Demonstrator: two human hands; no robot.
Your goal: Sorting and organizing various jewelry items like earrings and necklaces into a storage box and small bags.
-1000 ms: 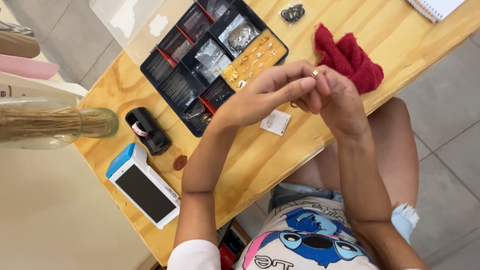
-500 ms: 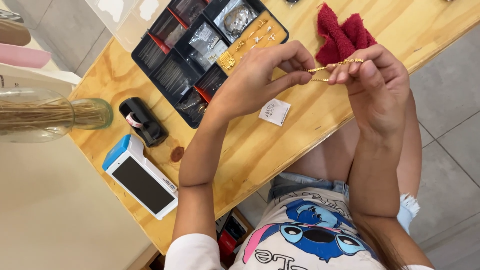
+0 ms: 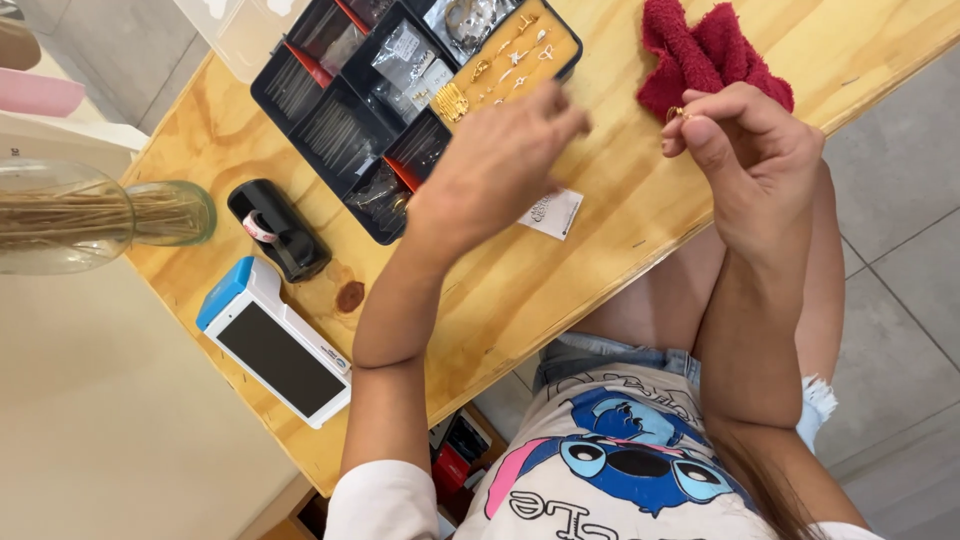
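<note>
My right hand (image 3: 745,150) is raised over the wooden table's edge and pinches a small gold jewellery piece (image 3: 676,112) between thumb and fingertips, just in front of a crumpled red cloth (image 3: 700,50). My left hand (image 3: 500,160) is motion-blurred with its fingers loosely spread. It hovers at the near edge of a black compartment box (image 3: 320,130), beside the section with gold findings (image 3: 500,65), and nothing shows in it. A small white card (image 3: 552,213) lies on the table under that hand.
On the wooden table (image 3: 600,270) stand a black tape dispenser (image 3: 275,230), a white and blue card terminal (image 3: 275,345) and a glass vase (image 3: 100,215) lying on its side with dried stalks. The table edge runs diagonally above my lap. Grey floor tiles lie at right.
Both hands held the gold piece together before. My left hand has let go and swung left toward the black box, while my right hand keeps the piece.
</note>
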